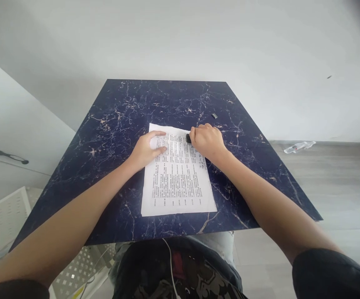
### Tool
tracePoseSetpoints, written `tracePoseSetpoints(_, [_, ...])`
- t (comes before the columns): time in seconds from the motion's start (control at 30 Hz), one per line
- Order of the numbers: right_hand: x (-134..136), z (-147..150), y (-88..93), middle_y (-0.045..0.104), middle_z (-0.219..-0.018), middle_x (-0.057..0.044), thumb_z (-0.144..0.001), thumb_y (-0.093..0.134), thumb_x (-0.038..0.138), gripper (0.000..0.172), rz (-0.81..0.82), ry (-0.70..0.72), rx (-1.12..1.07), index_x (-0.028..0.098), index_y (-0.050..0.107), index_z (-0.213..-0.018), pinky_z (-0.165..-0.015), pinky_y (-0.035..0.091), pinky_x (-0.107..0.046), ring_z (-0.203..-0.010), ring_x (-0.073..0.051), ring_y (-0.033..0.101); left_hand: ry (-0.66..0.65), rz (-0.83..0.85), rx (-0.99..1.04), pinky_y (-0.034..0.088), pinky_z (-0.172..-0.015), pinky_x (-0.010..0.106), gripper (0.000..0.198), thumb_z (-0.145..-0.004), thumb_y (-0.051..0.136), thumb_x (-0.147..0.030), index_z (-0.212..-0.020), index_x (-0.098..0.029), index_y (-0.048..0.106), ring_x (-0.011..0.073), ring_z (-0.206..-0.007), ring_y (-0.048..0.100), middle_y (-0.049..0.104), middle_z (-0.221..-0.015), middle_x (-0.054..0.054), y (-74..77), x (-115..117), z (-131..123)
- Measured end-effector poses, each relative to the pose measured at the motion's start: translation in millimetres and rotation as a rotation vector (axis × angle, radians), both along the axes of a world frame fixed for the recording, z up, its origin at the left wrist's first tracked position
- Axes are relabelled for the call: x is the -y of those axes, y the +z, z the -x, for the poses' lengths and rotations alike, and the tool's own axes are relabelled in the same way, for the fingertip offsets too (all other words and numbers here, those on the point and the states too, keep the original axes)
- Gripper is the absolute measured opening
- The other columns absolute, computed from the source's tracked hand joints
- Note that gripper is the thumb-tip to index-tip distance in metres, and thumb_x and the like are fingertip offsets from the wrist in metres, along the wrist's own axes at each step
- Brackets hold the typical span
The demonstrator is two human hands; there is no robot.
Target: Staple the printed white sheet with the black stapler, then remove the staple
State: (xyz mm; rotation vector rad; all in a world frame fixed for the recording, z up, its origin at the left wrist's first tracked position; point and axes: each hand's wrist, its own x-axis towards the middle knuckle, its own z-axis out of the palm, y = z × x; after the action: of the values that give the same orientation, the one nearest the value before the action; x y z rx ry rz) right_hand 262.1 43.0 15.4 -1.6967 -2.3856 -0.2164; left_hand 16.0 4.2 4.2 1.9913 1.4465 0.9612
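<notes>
Printed sheets of paper (175,182) lie on the dark blue marbled table, covered in lines of text with handwriting near the right edge. My left hand (147,149) rests on the paper's upper left side, thumb and fingers apart, holding nothing. At the upper right edge of the paper, my right hand (208,140) is closed in a fist around a small black object (188,138). Only its end sticks out on the left, and the fingers hide the rest, so I cannot tell its kind. A small dark grey piece (214,116) lies just beyond my right hand.
The table (130,104) stands against a white wall. A white cabinet with a dark handle (11,157) is on the left. A clear plastic item (299,146) lies on the floor at right. A white cable (170,261) runs down over my lap.
</notes>
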Motion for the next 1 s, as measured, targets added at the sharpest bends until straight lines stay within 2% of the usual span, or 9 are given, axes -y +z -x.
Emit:
tracePoseSetpoints(0.2, [3.5,8.3,-0.7,0.071,-0.099,-0.021,-0.106,0.02,0.029,0.061,-0.04,0.002,0.108,0.01,0.076,-0.092,-0.078,0.038,-0.042,-0.095,-0.032,0.058,0.005,0.005,-0.014,0.045,-0.116,0.048,0.042,-0.081,0.078,-0.02,-0.122,-0.024,0.069,0.027,-0.126,0.065,0.071,-0.133,0.005,1.0,-0.8,0.1])
tracePoseSetpoints(0.27, [1.6,5.7,0.5,0.072,-0.097,-0.019,-0.107,0.02,0.031,0.061,-0.022,0.032,0.079,0.012,0.076,-0.09,-0.077,0.039,-0.041,-0.093,-0.03,0.06,0.006,0.011,-0.02,0.045,-0.116,0.048,0.041,-0.082,0.077,-0.02,-0.122,-0.023,0.069,0.0268,-0.125,0.065,0.071,-0.133,0.005,1.6,-0.8,0.3])
tracePoseSetpoints(0.43, [-7.0,-10.1,9.6,0.072,-0.084,-0.016,-0.108,0.022,0.043,0.064,0.104,-0.041,-0.114,0.015,0.073,-0.081,-0.073,0.044,-0.039,-0.075,-0.026,0.065,-0.009,-0.04,-0.094,0.045,-0.116,0.051,0.042,-0.084,0.074,-0.019,-0.125,-0.023,0.067,0.0275,-0.126,0.063,0.069,-0.133,0.007,-1.7,0.1,0.8])
tracePoseSetpoints(0.57, [-14.1,-24.9,13.3,0.072,-0.083,-0.016,-0.109,0.021,0.049,0.067,0.105,-0.028,-0.136,0.016,0.07,-0.077,-0.074,0.048,-0.04,-0.076,-0.028,0.068,-0.002,-0.088,-0.178,0.046,-0.114,0.054,0.039,-0.087,0.072,-0.021,-0.126,-0.023,0.067,0.029,-0.125,0.062,0.066,-0.13,0.009,-8.0,0.8,1.7])
tracePoseSetpoints(0.67, [-20.6,-38.5,13.9,0.073,-0.084,-0.017,-0.108,0.02,0.052,0.069,0.104,-0.108,-0.123,0.017,0.069,-0.074,-0.073,0.048,-0.04,-0.079,-0.03,0.07,0.013,-0.114,-0.273,0.042,-0.118,0.058,0.038,-0.087,0.074,-0.029,-0.123,-0.019,0.07,0.0353,-0.136,0.051,0.055,-0.143,0.015,-10.4,0.3,4.8])
tracePoseSetpoints(0.73, [-23.8,-49.6,16.2,0.072,-0.087,-0.018,-0.108,0.019,0.055,0.07,0.12,-0.116,-0.134,0.017,0.067,-0.074,-0.074,0.047,-0.039,-0.083,-0.03,0.07,0.023,-0.142,-0.321,0.034,-0.123,0.062,0.041,-0.088,0.074,-0.035,-0.124,-0.016,0.07,0.0401,-0.147,0.038,0.043,-0.156,0.017,-8.9,0.1,7.6])
tracePoseSetpoints(0.83, [-25.2,-67.9,23.1,0.073,-0.094,-0.014,-0.106,0.023,0.061,0.064,0.245,0.025,-0.197,0.019,0.066,-0.084,-0.074,0.046,-0.037,-0.088,-0.028,0.068,-0.03,-0.218,-0.383,0.024,-0.127,0.062,0.036,-0.095,0.066,-0.037,-0.126,-0.02,0.07,0.0381,-0.157,0.023,0.029,-0.168,0.012,-2.6,1.5,10.4])
tracePoseSetpoints(0.93, [-25.5,-85.0,29.5,0.072,-0.1,-0.009,-0.098,0.047,0.066,0.046,0.383,0.199,-0.22,0.023,0.064,-0.099,-0.071,0.044,-0.035,-0.085,-0.025,0.066,-0.092,-0.258,-0.448,0.019,-0.128,0.064,0.028,-0.099,0.058,-0.033,-0.119,-0.022,0.073,0.0348,-0.159,0.021,0.028,-0.17,0.008,2.6,4.0,10.7])
tracePoseSetpoints(1.0, [-27.1,-94.1,31.1,0.071,-0.101,-0.008,-0.089,0.063,0.06,0.04,0.396,0.235,-0.185,0.023,0.063,-0.102,-0.069,0.043,-0.035,-0.083,-0.024,0.064,-0.075,-0.229,-0.462,0.016,-0.126,0.069,0.026,-0.098,0.059,-0.033,-0.115,-0.022,0.075,0.0378,-0.159,0.019,0.029,-0.17,0.008,2.6,4.3,10.8])
